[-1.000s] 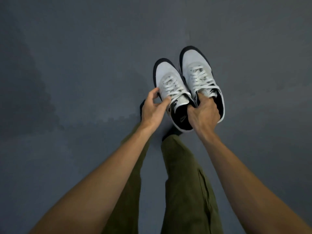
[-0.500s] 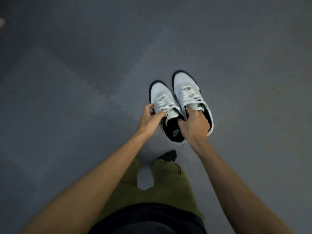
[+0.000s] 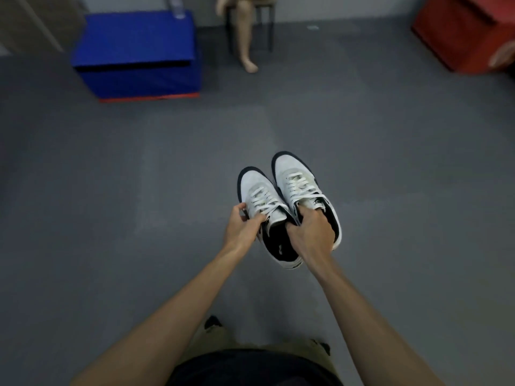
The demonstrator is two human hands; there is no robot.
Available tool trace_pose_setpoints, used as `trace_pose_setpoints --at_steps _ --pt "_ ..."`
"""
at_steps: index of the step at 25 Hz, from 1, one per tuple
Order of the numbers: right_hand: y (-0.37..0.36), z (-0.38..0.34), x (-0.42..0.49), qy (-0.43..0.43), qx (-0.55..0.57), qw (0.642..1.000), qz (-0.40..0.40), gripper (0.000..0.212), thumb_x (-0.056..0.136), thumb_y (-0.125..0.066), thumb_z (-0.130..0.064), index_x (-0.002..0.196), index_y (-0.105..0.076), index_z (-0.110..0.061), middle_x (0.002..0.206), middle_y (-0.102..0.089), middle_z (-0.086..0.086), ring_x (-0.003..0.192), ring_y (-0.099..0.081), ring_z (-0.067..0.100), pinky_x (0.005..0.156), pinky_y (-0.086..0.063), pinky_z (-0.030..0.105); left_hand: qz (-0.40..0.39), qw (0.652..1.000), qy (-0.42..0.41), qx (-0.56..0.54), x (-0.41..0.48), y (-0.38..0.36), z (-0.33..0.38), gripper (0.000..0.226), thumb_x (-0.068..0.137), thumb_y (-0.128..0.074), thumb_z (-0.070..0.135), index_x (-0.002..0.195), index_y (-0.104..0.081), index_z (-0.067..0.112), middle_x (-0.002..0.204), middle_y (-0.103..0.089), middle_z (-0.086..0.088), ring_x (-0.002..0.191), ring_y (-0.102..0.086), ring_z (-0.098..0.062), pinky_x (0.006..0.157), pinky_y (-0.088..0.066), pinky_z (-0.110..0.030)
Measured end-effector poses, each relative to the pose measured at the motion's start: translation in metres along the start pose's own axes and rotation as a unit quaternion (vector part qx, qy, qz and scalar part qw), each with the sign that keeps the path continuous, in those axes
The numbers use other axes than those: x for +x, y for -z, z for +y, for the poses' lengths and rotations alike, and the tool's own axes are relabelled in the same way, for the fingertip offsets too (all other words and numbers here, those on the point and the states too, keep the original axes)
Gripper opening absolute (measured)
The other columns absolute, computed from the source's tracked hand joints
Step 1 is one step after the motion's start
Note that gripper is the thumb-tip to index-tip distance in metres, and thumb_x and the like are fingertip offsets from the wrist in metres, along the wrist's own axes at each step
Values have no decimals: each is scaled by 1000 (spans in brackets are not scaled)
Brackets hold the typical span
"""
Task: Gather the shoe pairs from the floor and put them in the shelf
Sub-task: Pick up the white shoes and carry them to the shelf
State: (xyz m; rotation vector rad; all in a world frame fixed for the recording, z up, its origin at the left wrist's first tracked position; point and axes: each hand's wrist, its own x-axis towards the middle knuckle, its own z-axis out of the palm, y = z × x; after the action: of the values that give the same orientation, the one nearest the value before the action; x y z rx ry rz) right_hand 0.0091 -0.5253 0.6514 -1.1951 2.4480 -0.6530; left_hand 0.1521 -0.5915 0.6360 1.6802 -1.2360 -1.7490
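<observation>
now both white sneakers (image 3: 281, 201) are held side by side above the grey floor (image 3: 111, 218), toes pointing away. the right hand (image 3: 310, 232) is clamped on their inner collars, fingers tucked inside; the left hand (image 3: 242, 228) pinches the outer edge of the left shoe. wide bare floor lies ahead. a blue box (image 3: 136, 54) sits far left, a red box (image 3: 459, 32) far right, both well apart from the shoes.

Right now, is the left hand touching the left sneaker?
Touching. The head view shows the left hand with its thumb and fingers closed on the laced side of the left sneaker, no gap visible.
</observation>
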Motion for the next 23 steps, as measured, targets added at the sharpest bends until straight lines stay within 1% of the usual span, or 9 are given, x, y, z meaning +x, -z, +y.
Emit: trace_pose_setpoints --at_steps 2,4,6,8,12,15,18,19,23 --pt "-37 -68 8 38 1 999 -21 11 72 -60 -29 71 -55 -20 70 -63 0 69 -60 29 60 -50 36 40 999 -3 -20 16 72 8 90 53 -65 57 138 -45 32 118 -70 -1 105 -70 -27 98 -55 -52" --pt "-76 -133 18 71 1 996 -46 10 71 -60 -29 70 -55 -20 69 -63 0 67 -60 29 59 -50 35 78 996 1 -42 34 140 15 87 57 -66 56 138 -44 31 121 -68 -1 107 -69 -27 100 -54 -51" --pt "-112 -193 30 104 -2 992 -71 10 71 -60 -28 70 -56 -18 69 -64 1 67 -59 30 58 -48 35 115 992 10 -59 54 199 22 83 61 -67 51 138 -45 30 119 -69 -2 105 -69 -26 98 -55 -50" --pt "-146 -243 45 128 -4 988 -87 12 71 -61 -27 70 -57 -16 68 -64 0 65 -57 30 56 -43 33 147 986 18 -80 77 251 27 79 64 -68 49 138 -46 28 114 -71 -2 100 -72 -26 93 -58 -49" --pt "-219 -340 92 177 -4 976 -126 13 71 -61 -27 69 -58 -15 62 -60 -4 58 -53 26 52 -36 30 207 970 20 -125 136 341 43 79 67 -68 50 139 -46 27 111 -71 -3 99 -73 -27 90 -60 -48" --pt "-272 -417 137 207 3 965 -164 11 70 -61 -23 66 -55 -14 60 -58 -3 55 -53 23 51 -38 31 269 948 15 -169 192 402 63 75 70 -69 49 138 -47 26 107 -70 2 95 -72 -21 85 -61 -46" --pt "-311 -499 180 261 3 944 -203 11 69 -61 -18 63 -53 -14 58 -58 -3 57 -56 24 51 -44 32 330 918 16 -221 236 461 94 71 71 -69 44 136 -50 24 108 -68 3 87 -69 -15 69 -58 -36" --pt "-324 -532 195 285 -3 934 -217 10 69 -60 -18 63 -53 -15 59 -59 -3 58 -57 25 52 -46 32 349 907 10 -236 252 484 107 71 71 -70 43 136 -50 23 107 -68 4 84 -68 -15 67 -55 -33" --pt "-370 -642 240 351 -26 903 -247 8 69 -61 -20 68 -56 -14 66 -63 0 64 -58 30 58 -50 35 398 876 10 -272 302 569 141 67 76 -71 42 136 -49 23 104 -68 2 84 -68 -19 67 -54 -33"
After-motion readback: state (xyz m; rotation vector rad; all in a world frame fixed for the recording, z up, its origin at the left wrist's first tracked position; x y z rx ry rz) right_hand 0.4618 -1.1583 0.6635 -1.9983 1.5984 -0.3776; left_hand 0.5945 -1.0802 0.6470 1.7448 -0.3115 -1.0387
